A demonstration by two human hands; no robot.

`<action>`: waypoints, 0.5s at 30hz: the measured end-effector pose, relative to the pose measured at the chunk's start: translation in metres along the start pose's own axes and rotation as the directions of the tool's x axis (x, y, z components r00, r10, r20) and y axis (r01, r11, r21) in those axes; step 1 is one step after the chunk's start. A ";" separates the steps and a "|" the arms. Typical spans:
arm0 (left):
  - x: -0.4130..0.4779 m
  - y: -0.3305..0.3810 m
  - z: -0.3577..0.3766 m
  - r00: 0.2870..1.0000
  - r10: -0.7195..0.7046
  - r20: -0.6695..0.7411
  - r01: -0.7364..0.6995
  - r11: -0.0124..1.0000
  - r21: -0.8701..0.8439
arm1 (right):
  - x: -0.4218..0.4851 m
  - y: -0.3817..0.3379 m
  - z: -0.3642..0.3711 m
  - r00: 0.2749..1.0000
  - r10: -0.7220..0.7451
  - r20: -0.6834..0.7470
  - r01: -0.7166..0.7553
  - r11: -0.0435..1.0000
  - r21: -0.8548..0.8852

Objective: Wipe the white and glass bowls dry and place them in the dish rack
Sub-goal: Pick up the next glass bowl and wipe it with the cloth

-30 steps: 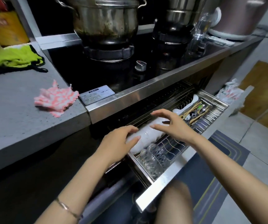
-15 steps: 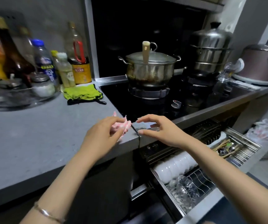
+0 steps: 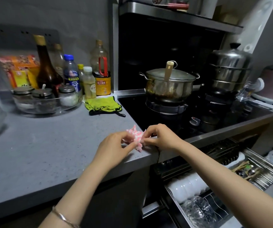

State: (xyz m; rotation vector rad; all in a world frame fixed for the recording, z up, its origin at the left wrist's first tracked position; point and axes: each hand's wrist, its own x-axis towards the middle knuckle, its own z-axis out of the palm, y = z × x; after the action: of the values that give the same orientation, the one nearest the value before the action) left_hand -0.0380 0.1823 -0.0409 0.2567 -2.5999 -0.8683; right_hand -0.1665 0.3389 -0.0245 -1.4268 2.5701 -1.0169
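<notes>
Pinching the pink cloth (image 3: 135, 137) at the counter (image 3: 50, 153) edge, left hand (image 3: 114, 148) and right hand (image 3: 161, 137) each close their grip on it.

No readable text: labels on the bottles (image 3: 103, 84) blurred (Chinese characters, seemingly)

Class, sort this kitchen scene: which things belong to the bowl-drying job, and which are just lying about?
Job: white bowls, glass bowls, dish rack, pink cloth pinched by left hand and right hand.
Lying about: green cloth, lidded pot, steamer, bottles.
</notes>
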 end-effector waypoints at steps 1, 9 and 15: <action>0.000 0.002 0.000 1.000 -0.006 -0.008 0.006 1.000 -0.014 | 0.002 -0.005 -0.001 1.000 0.014 -0.011 -0.013 0.996 0.083; 0.004 0.021 -0.010 0.982 -0.103 -0.159 0.033 0.921 -0.389 | 0.015 -0.051 -0.014 0.999 0.051 -0.012 -0.041 0.908 0.417; 0.004 0.021 -0.042 0.988 -0.148 0.038 0.136 0.740 -0.659 | 0.013 -0.062 -0.023 0.979 0.131 0.158 -0.201 0.765 0.612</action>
State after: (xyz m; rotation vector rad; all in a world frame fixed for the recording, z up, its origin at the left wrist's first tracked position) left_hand -0.0255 0.1748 0.0039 0.2537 -2.0912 -1.7619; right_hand -0.1349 0.3184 0.0313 -1.0104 1.9336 -1.5187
